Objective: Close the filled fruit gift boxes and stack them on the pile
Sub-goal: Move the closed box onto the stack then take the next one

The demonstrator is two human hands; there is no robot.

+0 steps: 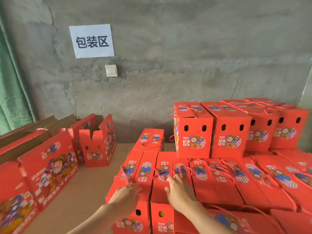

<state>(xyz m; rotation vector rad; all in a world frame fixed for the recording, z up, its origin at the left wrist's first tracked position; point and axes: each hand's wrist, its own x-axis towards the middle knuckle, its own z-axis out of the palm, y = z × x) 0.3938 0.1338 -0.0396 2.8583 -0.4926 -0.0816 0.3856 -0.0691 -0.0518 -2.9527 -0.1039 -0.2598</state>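
A pile of closed red fruit gift boxes with rope handles fills the lower right. A second layer of closed boxes stands upright on it near the wall. My left hand rests with loosely bent fingers on top of the leftmost front box. My right hand lies flat with straight fingers on the box beside it, just below its rope handle. Neither hand holds anything.
An open, upright red box stands at the left near the wall. Flattened red boxes lean at the far left on brown cardboard. A single closed box sits behind the pile. A grey concrete wall is close behind.
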